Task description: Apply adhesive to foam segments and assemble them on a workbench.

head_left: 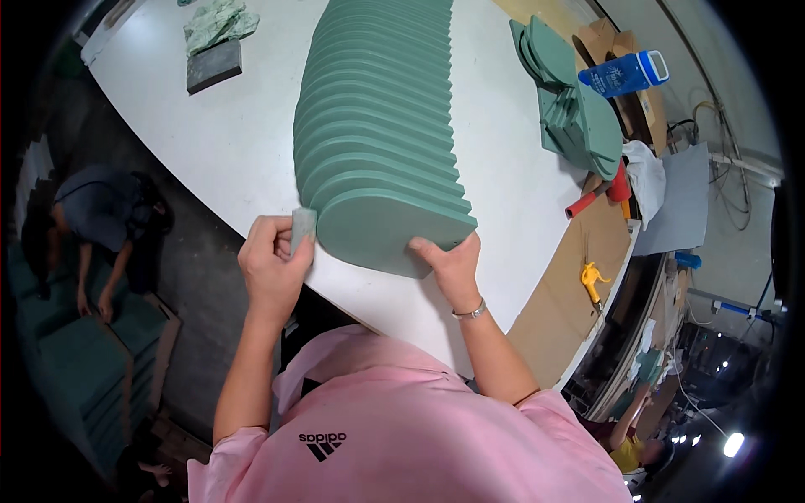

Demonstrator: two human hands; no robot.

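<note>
A long row of green, round-ended flat panels (377, 109) leans overlapped down the middle of the white table. Closest to me lies the front panel (381, 222), its rounded end to the left. My left hand (272, 264) pinches a small pale grey block (303, 226), which looks like a sanding block, upright at that rounded edge. At the panel's lower right, my right hand (454, 270) grips the edge with the thumb on the face; the other fingers are hidden behind it.
Back left on the white table (168, 126) are a dark block (215, 67) and a crumpled greenish cloth (220, 25). At right are more green pieces (579, 126), a blue bottle (620, 75), a red-handled tool (597, 197) and a yellow air gun (593, 281). A person (101, 210) bends over stacked panels at left.
</note>
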